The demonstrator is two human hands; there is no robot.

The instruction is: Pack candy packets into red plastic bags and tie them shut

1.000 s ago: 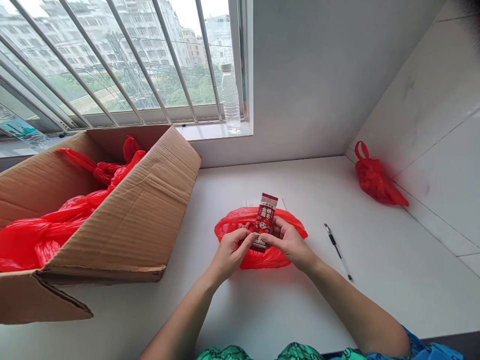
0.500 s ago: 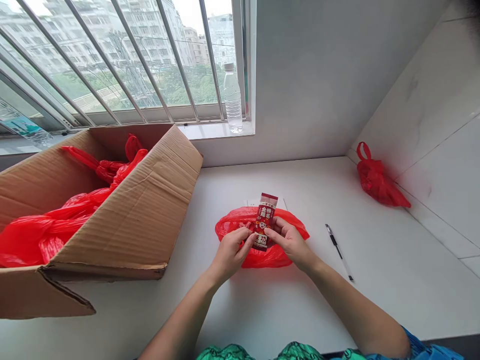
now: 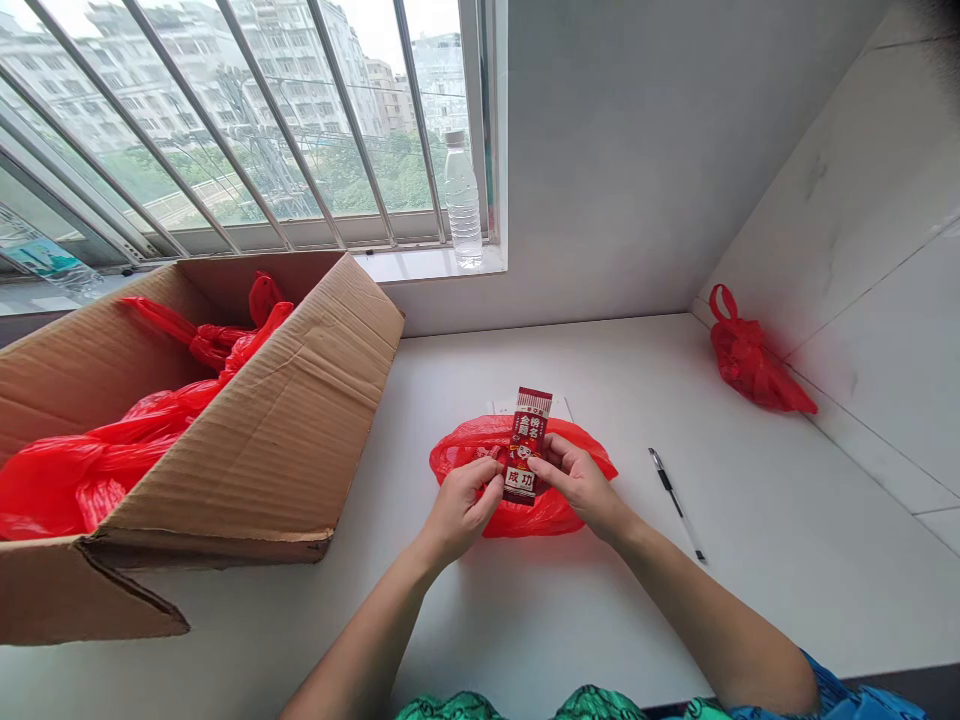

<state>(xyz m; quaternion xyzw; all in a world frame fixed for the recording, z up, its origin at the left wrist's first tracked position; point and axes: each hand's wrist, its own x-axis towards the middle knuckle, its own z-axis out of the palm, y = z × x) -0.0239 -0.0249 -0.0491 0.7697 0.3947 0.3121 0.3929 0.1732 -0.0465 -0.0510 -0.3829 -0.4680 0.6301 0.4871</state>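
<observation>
Upright over an open red plastic bag (image 3: 457,440) is a slim, dark red snack packet (image 3: 527,440) with white Chinese lettering and a small cartoon figure. My right hand (image 3: 581,485) grips its right side, thumb on the front and fingers behind. At the packet's lower left edge, my left hand (image 3: 465,505) is closed in a pinch; what lies between its fingertips is hidden. The bag spreads on the white table beneath both hands, and its contents are mostly covered.
A cardboard box (image 3: 262,420) holding red plastic bags (image 3: 157,410) stands at left. A pen (image 3: 676,503) lies to the right. A tied red bag (image 3: 754,355) sits by the tiled wall. A water bottle (image 3: 463,205) stands on the windowsill.
My left thumb has slid off the packet's front to its left edge, uncovering the lower lettering. My right hand keeps its grip. The whole view has shifted slightly.
</observation>
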